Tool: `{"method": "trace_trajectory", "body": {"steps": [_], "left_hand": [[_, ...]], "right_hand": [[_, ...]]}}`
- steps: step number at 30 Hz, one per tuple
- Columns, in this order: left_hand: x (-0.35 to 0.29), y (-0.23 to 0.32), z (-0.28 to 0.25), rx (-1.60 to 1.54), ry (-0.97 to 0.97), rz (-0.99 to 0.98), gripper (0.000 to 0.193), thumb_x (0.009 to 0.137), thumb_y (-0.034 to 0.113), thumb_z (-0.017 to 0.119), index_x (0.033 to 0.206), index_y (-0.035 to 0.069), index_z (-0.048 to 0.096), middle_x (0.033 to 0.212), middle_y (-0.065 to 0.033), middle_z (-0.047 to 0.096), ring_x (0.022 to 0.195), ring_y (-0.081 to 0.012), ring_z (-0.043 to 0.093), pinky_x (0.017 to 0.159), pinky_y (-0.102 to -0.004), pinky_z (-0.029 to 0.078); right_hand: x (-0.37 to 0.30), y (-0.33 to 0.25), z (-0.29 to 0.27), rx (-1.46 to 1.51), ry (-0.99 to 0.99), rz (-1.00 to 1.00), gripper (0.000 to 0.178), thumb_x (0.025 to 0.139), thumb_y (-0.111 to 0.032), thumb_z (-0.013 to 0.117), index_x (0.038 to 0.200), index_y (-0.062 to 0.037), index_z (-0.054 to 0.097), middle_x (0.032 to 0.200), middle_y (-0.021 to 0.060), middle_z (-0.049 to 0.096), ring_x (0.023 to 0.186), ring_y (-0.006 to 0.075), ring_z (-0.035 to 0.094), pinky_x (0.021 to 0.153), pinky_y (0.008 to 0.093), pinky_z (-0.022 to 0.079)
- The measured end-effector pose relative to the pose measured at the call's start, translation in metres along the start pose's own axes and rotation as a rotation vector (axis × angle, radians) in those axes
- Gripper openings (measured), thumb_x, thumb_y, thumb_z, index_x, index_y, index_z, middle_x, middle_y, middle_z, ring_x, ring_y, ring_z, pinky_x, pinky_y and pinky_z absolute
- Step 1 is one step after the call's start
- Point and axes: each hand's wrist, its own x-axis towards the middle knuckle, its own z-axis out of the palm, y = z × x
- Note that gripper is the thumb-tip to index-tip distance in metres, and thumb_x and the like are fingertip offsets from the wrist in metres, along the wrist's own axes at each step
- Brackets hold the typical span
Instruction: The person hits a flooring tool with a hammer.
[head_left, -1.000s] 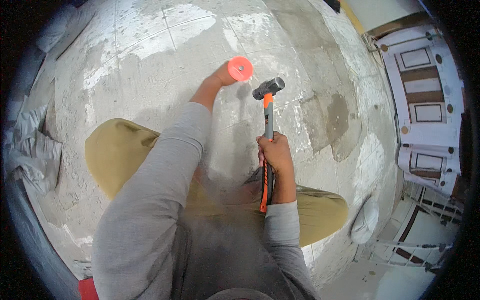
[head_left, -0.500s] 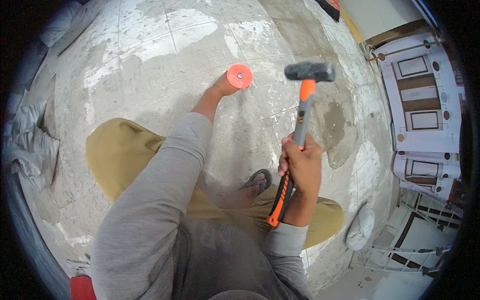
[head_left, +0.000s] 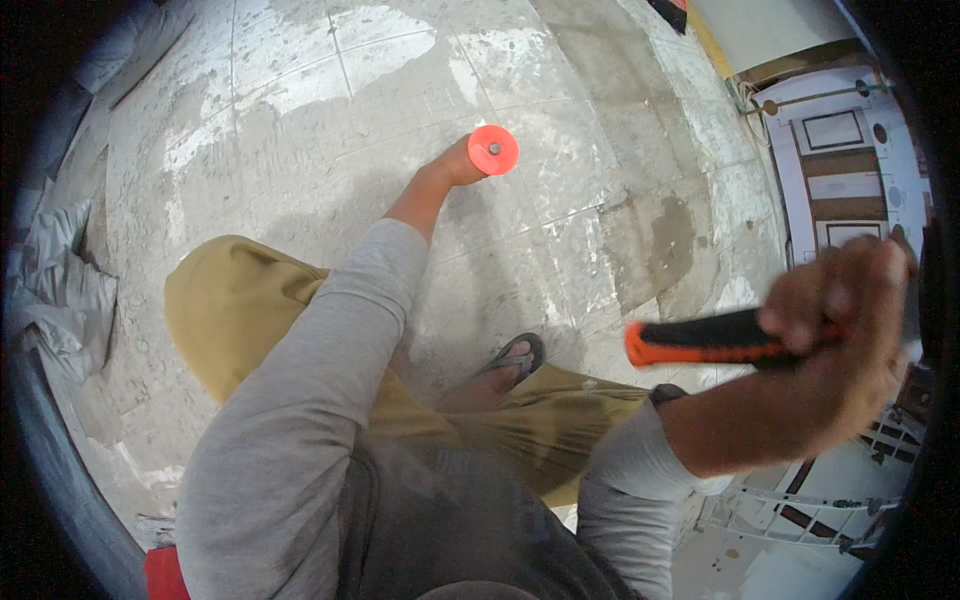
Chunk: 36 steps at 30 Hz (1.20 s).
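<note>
My left hand [head_left: 456, 164] is closed around a chisel beneath its round orange guard [head_left: 492, 166]. The chisel's metal striking end shows at the middle of the guard; its shaft and tip are hidden below. Raised high at the right, my right hand [head_left: 845, 315] grips a club hammer [head_left: 700, 342] by its black and orange handle. The handle's butt points left, toward my body's middle. The hammer's head cannot be made out at the dark right rim of the picture.
Worn, stained floor tiles [head_left: 380, 130] spread around me. My sandalled foot [head_left: 520, 355] and bent knees are close below. White sacks [head_left: 65, 290] lie at the left. At the right are printed panels [head_left: 840, 130] and a white metal rack [head_left: 800, 505]. Something red [head_left: 165, 573] is at lower left.
My right hand has swung the club hammer up and to the right, away from the chisel. My left hand and the chisel have shifted slightly right.
</note>
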Motion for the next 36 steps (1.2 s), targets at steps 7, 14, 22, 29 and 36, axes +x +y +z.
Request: {"method": "trace_trajectory", "body": {"steps": [7,14,22,29,36], "left_hand": [[0.004,0.001,0.014,-0.022,-0.078,-0.039,0.037,0.080,0.019,0.072,0.114,0.008,0.063,0.118,-0.0092,0.064,0.113,-0.0197,0.057,0.097,-0.0348,0.044],[-0.012,-0.027,-0.023,-0.007,0.106,-0.003,0.030,0.083,0.019,0.066,0.111,0.008,0.063,0.115,-0.0122,0.065,0.107,-0.0251,0.061,0.091,-0.0346,0.048],[-0.011,0.002,-0.017,-0.084,0.182,-0.096,0.045,0.081,0.027,0.073,0.119,0.008,0.060,0.122,-0.0121,0.062,0.114,-0.0257,0.057,0.095,-0.0364,0.047],[-0.012,-0.012,0.000,-0.005,0.131,-0.030,0.046,0.076,0.023,0.080,0.116,0.009,0.060,0.118,-0.0069,0.061,0.112,-0.0207,0.056,0.094,-0.0354,0.045],[-0.013,0.016,0.003,0.098,0.019,-0.067,0.041,0.083,0.026,0.066,0.120,0.010,0.059,0.123,-0.0128,0.061,0.114,-0.0271,0.057,0.095,-0.0360,0.047]], "right_hand": [[-0.134,0.213,0.029,-0.361,-0.563,0.502,0.020,0.086,-0.014,0.056,0.088,0.0064,0.058,0.070,0.0212,0.059,0.067,0.0329,0.061,0.063,0.0425,0.049],[-0.142,0.189,-0.006,-0.094,-0.593,0.986,0.017,0.086,-0.012,0.059,0.080,0.0027,0.052,0.058,0.0057,0.051,0.041,0.0137,0.051,0.035,0.0296,0.042],[-0.119,0.152,-0.024,-0.035,-0.454,0.943,0.016,0.086,-0.010,0.061,0.084,0.0028,0.052,0.059,0.0045,0.051,0.041,0.0117,0.049,0.036,0.0274,0.040],[-0.078,0.082,-0.022,0.075,-0.384,0.735,0.012,0.087,-0.007,0.063,0.086,0.0004,0.053,0.055,0.0022,0.049,0.040,0.0097,0.047,0.037,0.0250,0.036],[-0.023,0.004,-0.018,0.076,-0.089,0.185,0.017,0.092,-0.017,0.061,0.092,-0.0017,0.054,0.060,0.0011,0.048,0.039,0.0065,0.040,0.034,0.0218,0.033]]}}
